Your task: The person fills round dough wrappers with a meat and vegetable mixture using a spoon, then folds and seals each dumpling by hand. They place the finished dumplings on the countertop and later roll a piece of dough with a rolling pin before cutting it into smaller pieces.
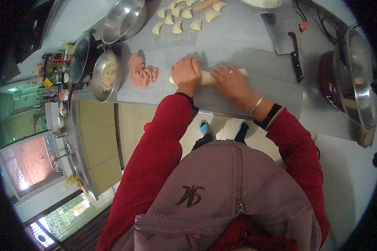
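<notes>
A pale roll of dough [207,78] lies lengthwise on the grey countertop [238,56] in front of me. My left hand [186,73] presses on it near its left end, with the fingers curled over it. On its right half lies my right hand [232,82], fingers together and bent over the dough, a ring on one of them. Both ends of the roll show past my hands. Left of my left hand is a heap of raw minced meat [142,71]. Beyond my hands, several folded dumplings [177,27] lie near a wooden rolling pin [206,4].
At the left stand a metal bowl of crumbly pale food [108,75], a larger metal bowl [122,20] and a dark wok [80,58]. A cleaver [278,31] and a black-handled knife [296,59] lie to the right, before a large metal pan [358,78]. The counter's front edge is close below my wrists.
</notes>
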The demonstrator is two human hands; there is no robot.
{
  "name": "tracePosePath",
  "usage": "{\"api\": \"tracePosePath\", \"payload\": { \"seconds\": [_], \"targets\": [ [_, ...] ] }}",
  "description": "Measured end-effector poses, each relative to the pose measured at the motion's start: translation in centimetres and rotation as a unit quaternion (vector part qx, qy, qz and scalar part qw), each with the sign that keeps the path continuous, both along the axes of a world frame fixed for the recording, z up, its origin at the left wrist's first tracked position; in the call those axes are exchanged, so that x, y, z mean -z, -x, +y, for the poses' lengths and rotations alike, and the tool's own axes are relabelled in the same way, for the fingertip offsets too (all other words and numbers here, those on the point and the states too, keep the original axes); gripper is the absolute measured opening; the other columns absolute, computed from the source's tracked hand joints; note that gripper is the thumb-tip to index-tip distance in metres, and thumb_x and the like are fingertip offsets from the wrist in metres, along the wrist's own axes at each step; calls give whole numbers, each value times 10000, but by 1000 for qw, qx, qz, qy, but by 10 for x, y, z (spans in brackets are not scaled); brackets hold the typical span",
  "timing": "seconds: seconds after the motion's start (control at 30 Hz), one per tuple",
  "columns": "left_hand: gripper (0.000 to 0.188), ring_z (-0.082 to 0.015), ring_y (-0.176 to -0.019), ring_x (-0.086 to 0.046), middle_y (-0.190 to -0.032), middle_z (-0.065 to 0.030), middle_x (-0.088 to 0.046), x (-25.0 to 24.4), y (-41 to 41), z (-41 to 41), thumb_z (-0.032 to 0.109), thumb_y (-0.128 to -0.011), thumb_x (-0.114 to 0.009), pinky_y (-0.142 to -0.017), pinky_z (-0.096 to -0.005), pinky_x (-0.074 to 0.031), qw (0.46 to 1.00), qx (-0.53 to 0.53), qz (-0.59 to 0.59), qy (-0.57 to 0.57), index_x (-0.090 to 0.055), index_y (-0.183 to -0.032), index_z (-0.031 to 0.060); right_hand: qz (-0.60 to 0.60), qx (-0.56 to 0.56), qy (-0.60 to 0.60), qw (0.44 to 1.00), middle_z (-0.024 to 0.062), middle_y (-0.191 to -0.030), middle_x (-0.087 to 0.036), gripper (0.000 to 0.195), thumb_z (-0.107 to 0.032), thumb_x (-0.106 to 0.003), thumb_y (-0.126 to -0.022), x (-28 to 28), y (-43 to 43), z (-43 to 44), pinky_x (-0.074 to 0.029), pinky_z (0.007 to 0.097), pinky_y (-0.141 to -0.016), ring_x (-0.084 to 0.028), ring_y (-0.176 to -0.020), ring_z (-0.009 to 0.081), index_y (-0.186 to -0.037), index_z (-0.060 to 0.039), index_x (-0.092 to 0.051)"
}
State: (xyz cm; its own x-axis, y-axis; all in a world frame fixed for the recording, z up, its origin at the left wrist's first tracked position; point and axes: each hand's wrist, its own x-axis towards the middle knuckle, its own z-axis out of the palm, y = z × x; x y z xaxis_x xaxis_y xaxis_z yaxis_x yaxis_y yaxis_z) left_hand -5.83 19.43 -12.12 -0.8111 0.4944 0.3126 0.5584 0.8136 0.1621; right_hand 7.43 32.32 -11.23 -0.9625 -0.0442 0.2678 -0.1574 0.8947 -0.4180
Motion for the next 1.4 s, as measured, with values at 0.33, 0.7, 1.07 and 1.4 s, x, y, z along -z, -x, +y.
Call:
{"api": "tracePosePath", "payload": {
  "seconds": [0.33,0.7,1.07,1.4],
  "targets": [
    [385,-361,-838,-558,-875,-162,-606,-2,35,21,318,-905,-315,-729,-477,-424,999,-1,-54,-3,-601,-888,61,-109,116,12,987,132,-976,-555,239,-225,-486,-835,-22,60,9,-447,432,-777,-561,-895,313,-985,-46,-537],
    [370,-363,-938,-524,-972,-178,-586,-31,51,-22,295,-883,-308,-835,-423,-397,893,291,-339,-64,-558,-1029,65,-68,255,-116,958,123,-1227,-473,355,-323,-433,-854,-3,83,-56,-321,502,-943,-450,-1137,299,-1143,-139,-527],
    [454,-367,-990,-493,-1093,-179,-524,-4,25,-78,42,-715,-530,-877,-443,-385,843,406,-270,-227,-452,-1162,43,-75,337,-192,919,80,-1253,-472,337,-305,-427,-863,3,62,-93,-272,516,-972,-413,-1193,240,-1165,-197,-531],
    [387,-348,-941,-536,-988,-162,-568,-3,74,-42,242,-674,-695,-812,-439,-442,887,318,-336,9,-568,-981,42,-11,342,-240,908,79,-1160,-542,284,-293,-488,-825,15,105,-42,-332,472,-937,-526,-1043,256,-1041,-144,-598]
  ]
}}
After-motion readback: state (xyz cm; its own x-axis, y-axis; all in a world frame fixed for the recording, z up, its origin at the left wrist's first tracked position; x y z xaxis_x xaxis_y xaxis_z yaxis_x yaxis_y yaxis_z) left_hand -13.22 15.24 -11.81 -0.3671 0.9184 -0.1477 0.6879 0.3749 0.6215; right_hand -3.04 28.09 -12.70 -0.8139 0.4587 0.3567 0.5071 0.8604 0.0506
